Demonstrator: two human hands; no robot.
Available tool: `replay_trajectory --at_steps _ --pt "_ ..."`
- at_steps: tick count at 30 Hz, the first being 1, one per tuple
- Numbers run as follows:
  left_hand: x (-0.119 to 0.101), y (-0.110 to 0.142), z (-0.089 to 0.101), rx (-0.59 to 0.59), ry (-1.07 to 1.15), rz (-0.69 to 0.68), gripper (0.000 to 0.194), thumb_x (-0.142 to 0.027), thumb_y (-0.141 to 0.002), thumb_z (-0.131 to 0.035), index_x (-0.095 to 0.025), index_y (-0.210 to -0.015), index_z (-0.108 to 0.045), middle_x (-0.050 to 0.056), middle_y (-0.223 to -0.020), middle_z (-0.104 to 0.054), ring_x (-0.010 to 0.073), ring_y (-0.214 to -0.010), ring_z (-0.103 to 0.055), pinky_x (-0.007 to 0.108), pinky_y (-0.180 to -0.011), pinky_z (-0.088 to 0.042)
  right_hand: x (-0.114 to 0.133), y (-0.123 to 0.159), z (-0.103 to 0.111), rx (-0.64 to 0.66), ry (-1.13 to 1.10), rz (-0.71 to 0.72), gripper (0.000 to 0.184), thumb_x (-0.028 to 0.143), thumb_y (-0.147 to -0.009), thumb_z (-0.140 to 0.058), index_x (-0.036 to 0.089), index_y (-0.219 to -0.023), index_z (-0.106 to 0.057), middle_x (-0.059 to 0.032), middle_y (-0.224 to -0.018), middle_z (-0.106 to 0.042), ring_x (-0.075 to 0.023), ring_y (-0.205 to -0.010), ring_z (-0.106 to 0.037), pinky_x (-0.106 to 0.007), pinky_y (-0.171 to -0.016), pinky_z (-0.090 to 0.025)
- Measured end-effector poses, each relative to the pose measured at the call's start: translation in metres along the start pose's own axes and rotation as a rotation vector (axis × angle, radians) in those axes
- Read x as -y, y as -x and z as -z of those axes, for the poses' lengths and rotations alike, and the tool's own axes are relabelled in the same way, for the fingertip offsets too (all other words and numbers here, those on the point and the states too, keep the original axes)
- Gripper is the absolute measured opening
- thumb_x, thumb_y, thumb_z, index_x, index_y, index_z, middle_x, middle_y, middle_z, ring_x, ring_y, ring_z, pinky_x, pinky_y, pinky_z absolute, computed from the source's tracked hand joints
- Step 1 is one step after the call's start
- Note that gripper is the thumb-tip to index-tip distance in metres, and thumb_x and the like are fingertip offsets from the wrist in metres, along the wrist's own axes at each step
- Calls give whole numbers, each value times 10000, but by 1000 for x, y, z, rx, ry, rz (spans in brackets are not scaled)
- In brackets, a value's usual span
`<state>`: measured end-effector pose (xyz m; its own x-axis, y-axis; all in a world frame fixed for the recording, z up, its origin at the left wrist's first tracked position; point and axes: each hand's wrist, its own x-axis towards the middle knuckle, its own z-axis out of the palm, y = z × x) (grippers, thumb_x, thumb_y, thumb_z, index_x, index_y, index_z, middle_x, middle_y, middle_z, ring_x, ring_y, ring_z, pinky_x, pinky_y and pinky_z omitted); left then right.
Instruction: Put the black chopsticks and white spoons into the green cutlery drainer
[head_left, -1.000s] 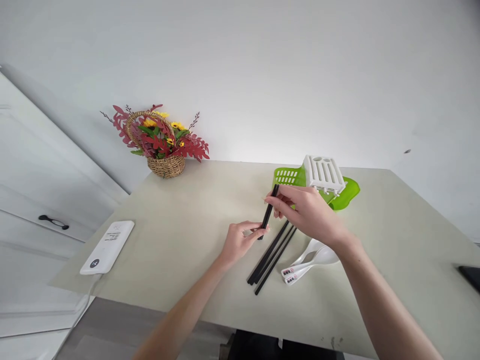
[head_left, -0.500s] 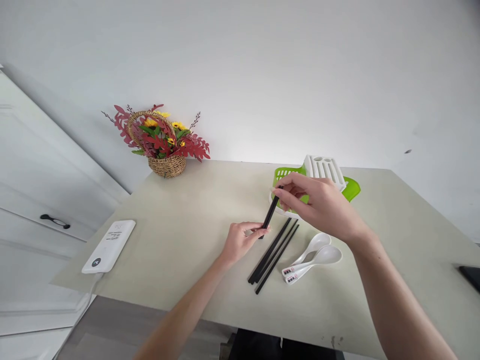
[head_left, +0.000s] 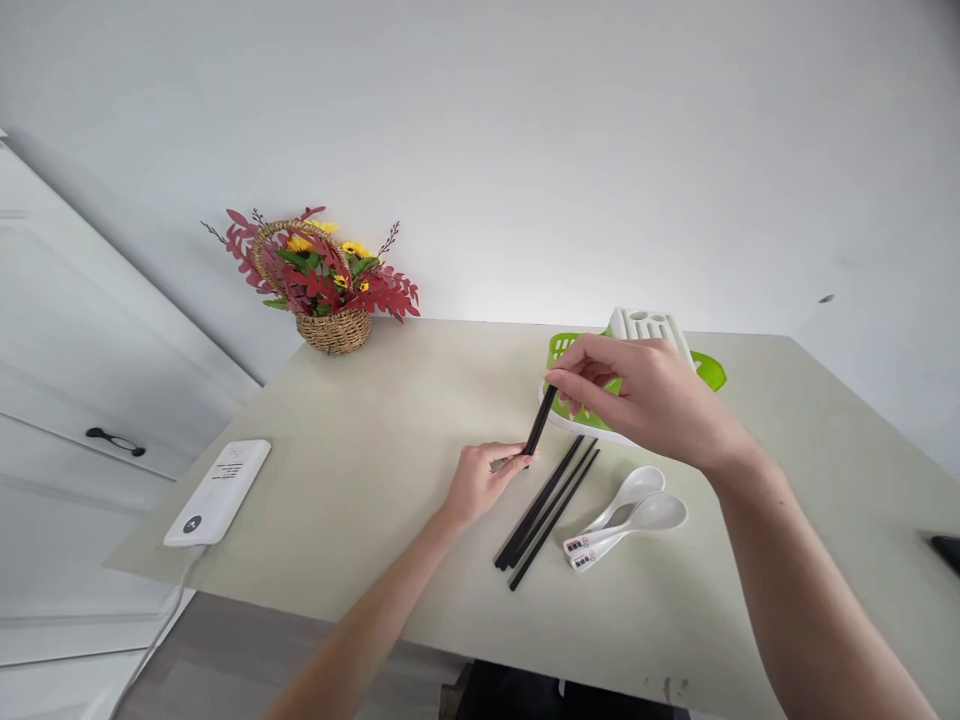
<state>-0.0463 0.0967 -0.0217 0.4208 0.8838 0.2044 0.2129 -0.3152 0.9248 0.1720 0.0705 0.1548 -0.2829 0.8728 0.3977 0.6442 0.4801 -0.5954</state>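
Note:
A pair of black chopsticks (head_left: 539, 425) slants between my two hands above the table. My left hand (head_left: 480, 482) pinches their lower end. At the upper end, the thumb and fingers of my right hand (head_left: 634, 390) are closed on them. More black chopsticks (head_left: 541, 515) lie side by side on the table just right of my left hand. Two white spoons (head_left: 637, 512) rest partly overlapped below my right hand. Behind that hand stands a green and white rack (head_left: 651, 326) with slots and round holes, partly hidden by the hand.
At the back left sits a wicker basket (head_left: 334, 332) of red leaves and yellow flowers. A white power bank (head_left: 219, 495) with a cable lies near the table's left edge. White cabinets (head_left: 67, 330) border the left side, and a dark object (head_left: 946, 550) lies far right.
Both hands keep their hold on the chopsticks. The right hand has shifted slightly, and less of the chopsticks' lower end shows past my left fingers.

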Motion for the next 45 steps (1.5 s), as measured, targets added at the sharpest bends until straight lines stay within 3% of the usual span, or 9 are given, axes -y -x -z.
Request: replay_trajectory --at_steps 11,34,45 --pt "4 -3 0 -14 5 47 281 -451 -964 -716 -246 -1100 -851 33 -1114 -828 269 -1057 -789 370 -1000 -621 -8 -13 5 63 11 28 289 446 -1050 -575 247 -854 -650 4 -715 -731 -153 -610 -673 -290 -598 -499" --pt "0 -11 0 10 -15 57 238 -411 -955 -735 -256 -1092 -854 30 -1097 -831 245 -1017 -788 333 -937 -633 -24 -6 12 27 -38 -37 270 415 -1062 -567 252 -850 -611 6 -738 -739 -163 -642 -703 -291 -610 -516" --pt "0 -14 1 23 -122 18 226 -402 -974 -709 -264 -1076 -855 34 -1069 -836 232 -946 -787 300 -829 -613 -28 -5 13 37 -49 -47 237 414 -1054 -582 256 -882 -624 -5 -763 -741 -181 -686 -710 -301 -607 -534"
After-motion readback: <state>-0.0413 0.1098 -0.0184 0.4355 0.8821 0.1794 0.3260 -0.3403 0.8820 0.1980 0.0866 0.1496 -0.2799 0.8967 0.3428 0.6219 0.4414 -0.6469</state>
